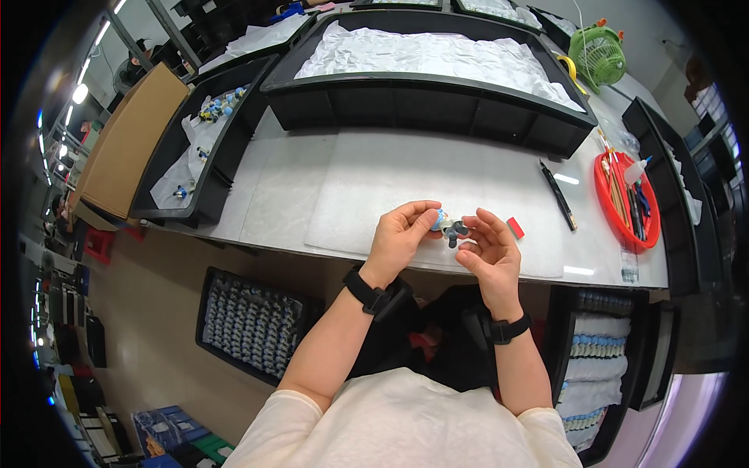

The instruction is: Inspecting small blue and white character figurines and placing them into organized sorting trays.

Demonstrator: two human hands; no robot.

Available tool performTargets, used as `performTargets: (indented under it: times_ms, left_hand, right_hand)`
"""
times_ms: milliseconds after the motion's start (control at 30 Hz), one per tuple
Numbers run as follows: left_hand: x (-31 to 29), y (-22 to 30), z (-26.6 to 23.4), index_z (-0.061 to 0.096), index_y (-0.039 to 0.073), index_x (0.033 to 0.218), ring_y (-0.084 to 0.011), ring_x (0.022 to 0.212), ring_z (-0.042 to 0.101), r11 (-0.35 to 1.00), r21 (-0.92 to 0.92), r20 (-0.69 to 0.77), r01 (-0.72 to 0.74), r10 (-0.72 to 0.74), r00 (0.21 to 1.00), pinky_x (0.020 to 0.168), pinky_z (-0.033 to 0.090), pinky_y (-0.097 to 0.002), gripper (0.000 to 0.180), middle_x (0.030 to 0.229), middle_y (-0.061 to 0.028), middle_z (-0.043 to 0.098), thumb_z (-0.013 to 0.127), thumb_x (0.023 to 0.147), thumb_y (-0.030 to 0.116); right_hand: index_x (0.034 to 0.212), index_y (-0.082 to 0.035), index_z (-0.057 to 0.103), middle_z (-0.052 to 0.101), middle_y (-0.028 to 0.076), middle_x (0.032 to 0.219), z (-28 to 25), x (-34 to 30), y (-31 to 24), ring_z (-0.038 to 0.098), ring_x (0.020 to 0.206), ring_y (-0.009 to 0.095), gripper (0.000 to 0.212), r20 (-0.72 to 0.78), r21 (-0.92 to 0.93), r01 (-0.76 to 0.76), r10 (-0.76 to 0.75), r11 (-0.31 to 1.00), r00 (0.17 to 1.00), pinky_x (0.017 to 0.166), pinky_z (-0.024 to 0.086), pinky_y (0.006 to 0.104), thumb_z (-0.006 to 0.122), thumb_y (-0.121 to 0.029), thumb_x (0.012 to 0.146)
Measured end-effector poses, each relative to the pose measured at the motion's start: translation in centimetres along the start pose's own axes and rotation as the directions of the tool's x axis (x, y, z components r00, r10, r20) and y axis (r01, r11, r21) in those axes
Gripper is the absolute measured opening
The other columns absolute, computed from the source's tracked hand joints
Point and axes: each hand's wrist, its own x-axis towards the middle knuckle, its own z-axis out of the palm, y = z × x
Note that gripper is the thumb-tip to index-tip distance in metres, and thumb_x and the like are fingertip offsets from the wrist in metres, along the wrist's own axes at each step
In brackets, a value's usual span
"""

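A small figurine [449, 225], blue at the top, whitish in the body and with dark feet, is pinched in my left hand [396, 239], between thumb and fingertips above the near part of the table. Its dark feet point toward my right hand [495, 256], whose fingers are curled but apart beside it. A thin gap seems to lie between those fingers and the figurine; a light touch cannot be ruled out. On the table just right of my right hand is a small red block with a pale edge [516, 228].
A black pen-like tool [559, 195] lies on the white table [343, 179]. At right stands a red basket [654, 226] of brushes and tools. A large paper-lined black tray [429, 107] spans the back; another tray [209, 183] at left holds several figurines. Filled crates [204, 312] stand below.
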Motion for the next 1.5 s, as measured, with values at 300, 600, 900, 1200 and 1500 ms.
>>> performTargets:
  times_ms: [300, 600, 900, 1200, 1500]
  left_hand:
    - [-0.4, -0.1, -0.1, 0.054, -0.001, 0.106, -0.0127, 0.087, 0.058, 0.999, -0.023, -0.044, -0.04, 0.039, 0.998, 0.077, 0.048, -0.0255, 0.023, 0.095, -0.009, 0.061, 0.053, 0.087, 0.011]
    - [-0.5, 0.1, -0.7, 0.053, -0.002, 0.106, -0.0168, 0.095, 0.055, 0.972, -0.192, 0.062, -0.135, 0.149, 0.987, 0.086, 0.043, -0.0288, 0.029, 0.109, -0.0136, 0.056, 0.056, 0.077, -0.007]
    - [-1.2, -0.3, -1.0, 0.055, -0.003, 0.103, -0.0149, 0.091, 0.055, 0.995, 0.015, -0.043, -0.101, 0.101, 0.994, 0.083, 0.044, -0.0252, 0.02, 0.102, -0.0105, 0.058, 0.054, 0.083, 0.0]
    - [-0.2, -0.8, -1.1, 0.053, -0.001, 0.105, -0.0143, 0.092, 0.056, 0.993, 0.039, 0.04, -0.115, 0.114, 0.993, 0.083, 0.045, -0.0231, 0.02, 0.104, -0.0101, 0.057, 0.052, 0.086, 0.003]
    - [0.1, -1.2, -1.1, 0.052, -0.001, 0.109, -0.0143, 0.095, 0.054, 0.988, 0.105, 0.048, -0.113, 0.109, 0.993, 0.085, 0.044, -0.024, 0.022, 0.106, -0.0103, 0.056, 0.049, 0.088, 0.006]
  right_hand:
    - [0.114, 0.002, 0.048, 0.054, 0.009, 0.099, -0.1, -0.1, 0.3, 0.055, 0.084, 0.013, 0.029, -0.035, -0.029, -0.073, 0.072, 0.997, 0.997, 0.071, 0.048, 0.0243, 0.051, -0.004, 0.086]
    - [0.109, 0.003, 0.052, 0.059, 0.009, 0.097, 0.7, 0.1, -0.4, 0.057, 0.08, 0.011, 0.029, -0.002, -0.222, -0.125, 0.128, 0.967, 0.992, 0.067, 0.048, 0.0216, 0.057, -0.009, 0.083]
    - [0.105, 0.0, 0.057, 0.06, 0.006, 0.095, -5.5, -4.0, -5.2, 0.057, 0.082, 0.009, 0.028, -0.124, -0.477, 0.056, -0.13, 0.877, 0.984, 0.073, 0.047, 0.022, 0.06, -0.001, 0.077]
    - [0.091, -0.002, 0.06, 0.064, 0.007, 0.08, -28.7, -25.5, -11.6, 0.061, 0.074, 0.013, 0.027, -0.774, -0.622, -0.621, -0.256, 0.477, 0.579, 0.068, 0.048, 0.026, 0.067, -0.004, 0.065]
    - [0.077, 0.0, 0.058, 0.06, 0.006, 0.067, -34.1, -38.1, -5.3, 0.058, 0.06, 0.014, 0.026, -0.949, -0.19, -0.905, 0.164, 0.382, 0.268, 0.053, 0.047, 0.0265, 0.073, -0.004, 0.056]
